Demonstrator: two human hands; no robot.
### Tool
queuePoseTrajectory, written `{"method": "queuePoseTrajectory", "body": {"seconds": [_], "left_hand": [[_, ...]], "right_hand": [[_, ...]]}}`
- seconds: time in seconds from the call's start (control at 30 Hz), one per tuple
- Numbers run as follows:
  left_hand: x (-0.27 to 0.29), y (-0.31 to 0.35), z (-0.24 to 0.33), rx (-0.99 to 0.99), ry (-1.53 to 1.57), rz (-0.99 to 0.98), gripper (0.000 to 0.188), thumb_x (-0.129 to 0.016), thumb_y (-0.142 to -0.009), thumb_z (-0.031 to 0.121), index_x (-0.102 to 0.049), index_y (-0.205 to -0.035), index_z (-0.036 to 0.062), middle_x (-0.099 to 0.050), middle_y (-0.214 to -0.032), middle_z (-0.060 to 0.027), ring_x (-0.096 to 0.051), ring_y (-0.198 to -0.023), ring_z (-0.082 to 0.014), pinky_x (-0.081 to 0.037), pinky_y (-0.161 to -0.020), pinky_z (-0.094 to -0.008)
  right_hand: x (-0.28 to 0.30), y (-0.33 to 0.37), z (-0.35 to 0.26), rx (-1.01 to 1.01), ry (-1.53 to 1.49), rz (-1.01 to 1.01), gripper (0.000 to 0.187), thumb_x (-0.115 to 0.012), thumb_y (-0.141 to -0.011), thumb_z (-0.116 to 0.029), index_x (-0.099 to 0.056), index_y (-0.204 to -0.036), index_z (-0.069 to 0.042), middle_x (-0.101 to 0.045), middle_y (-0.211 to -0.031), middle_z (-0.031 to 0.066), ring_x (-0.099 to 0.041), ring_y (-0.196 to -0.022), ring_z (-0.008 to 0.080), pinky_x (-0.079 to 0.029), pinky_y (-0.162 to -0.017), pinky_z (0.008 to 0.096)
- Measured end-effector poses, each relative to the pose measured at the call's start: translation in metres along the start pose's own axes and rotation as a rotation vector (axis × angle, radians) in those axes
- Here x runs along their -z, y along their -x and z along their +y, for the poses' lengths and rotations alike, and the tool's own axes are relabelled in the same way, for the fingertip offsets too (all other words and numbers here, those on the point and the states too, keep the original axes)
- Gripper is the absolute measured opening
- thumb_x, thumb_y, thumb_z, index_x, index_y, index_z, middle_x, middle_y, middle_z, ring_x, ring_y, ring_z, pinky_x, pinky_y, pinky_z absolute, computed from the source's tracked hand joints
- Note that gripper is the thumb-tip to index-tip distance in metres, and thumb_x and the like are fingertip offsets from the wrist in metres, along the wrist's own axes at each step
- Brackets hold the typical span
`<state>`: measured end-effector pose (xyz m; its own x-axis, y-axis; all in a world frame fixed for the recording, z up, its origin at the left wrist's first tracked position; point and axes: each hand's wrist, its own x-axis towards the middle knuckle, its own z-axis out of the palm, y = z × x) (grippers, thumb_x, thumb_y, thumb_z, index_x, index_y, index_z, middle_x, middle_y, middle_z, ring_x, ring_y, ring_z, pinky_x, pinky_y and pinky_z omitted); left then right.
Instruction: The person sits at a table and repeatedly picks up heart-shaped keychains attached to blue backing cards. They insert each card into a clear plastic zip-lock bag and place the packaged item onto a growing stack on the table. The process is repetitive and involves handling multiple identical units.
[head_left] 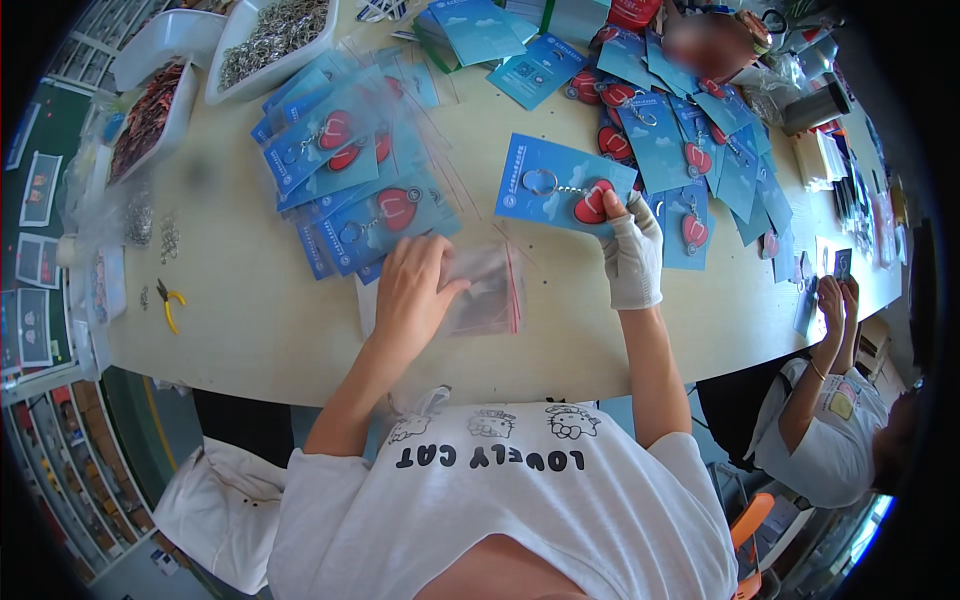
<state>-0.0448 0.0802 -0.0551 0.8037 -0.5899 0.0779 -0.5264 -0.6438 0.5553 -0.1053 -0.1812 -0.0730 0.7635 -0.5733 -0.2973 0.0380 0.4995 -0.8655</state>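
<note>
My right hand (632, 255), in a white glove with bare fingertips, pinches a blue card (528, 205) at its right end. With the card it holds a keychain (592, 203), whose red heart pendant lies under my thumb and whose chain and metal ring stretch left over the card. My bare left hand (412, 285) rests at the left of some clear plastic bags (485, 290) with red seal strips. Its thumb stands apart from the fingers, and nothing shows in its grip. Just beyond it lies a heap of bagged cards with red heart keychains (398, 208).
More blue cards with keychains (690, 150) spread at the right. White bins hold metal rings (275, 45) and dark red pieces (150, 120) at the far left. Yellow-handled pliers (170, 305) lie at the left. Another person's hands (838, 300) work at the right edge.
</note>
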Motion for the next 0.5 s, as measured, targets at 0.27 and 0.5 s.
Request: {"method": "queuePoseTrajectory", "body": {"seconds": [0.27,0.5], "left_hand": [[0.013,-0.005,-0.009,0.25,0.576,-0.208,0.01,-0.077,-0.074,0.004,-0.067,-0.077,0.0014,-0.066,-0.076,-0.0009,-0.054,-0.066,-0.0062,-0.045,-0.062,-0.0239],[0.02,-0.016,-0.021,0.39,0.925,-0.368,0.016,-0.08,-0.076,0.016,-0.071,-0.081,0.0032,-0.068,-0.072,-0.0016,-0.057,-0.063,-0.0032,-0.038,-0.052,-0.0185]], "right_hand": [[0.023,-0.007,-0.006,0.111,0.101,0.039,0.021,-0.072,-0.086,-0.016,-0.062,-0.101,-0.006,-0.064,-0.088,-0.0001,-0.059,-0.077,0.0054,-0.047,-0.068,0.0189],[0.009,-0.001,-0.031,0.172,0.312,-0.152,0.025,-0.069,-0.089,-0.021,-0.063,-0.105,-0.002,-0.066,-0.09,0.0001,-0.06,-0.08,0.0046,-0.049,-0.071,0.018]]}}
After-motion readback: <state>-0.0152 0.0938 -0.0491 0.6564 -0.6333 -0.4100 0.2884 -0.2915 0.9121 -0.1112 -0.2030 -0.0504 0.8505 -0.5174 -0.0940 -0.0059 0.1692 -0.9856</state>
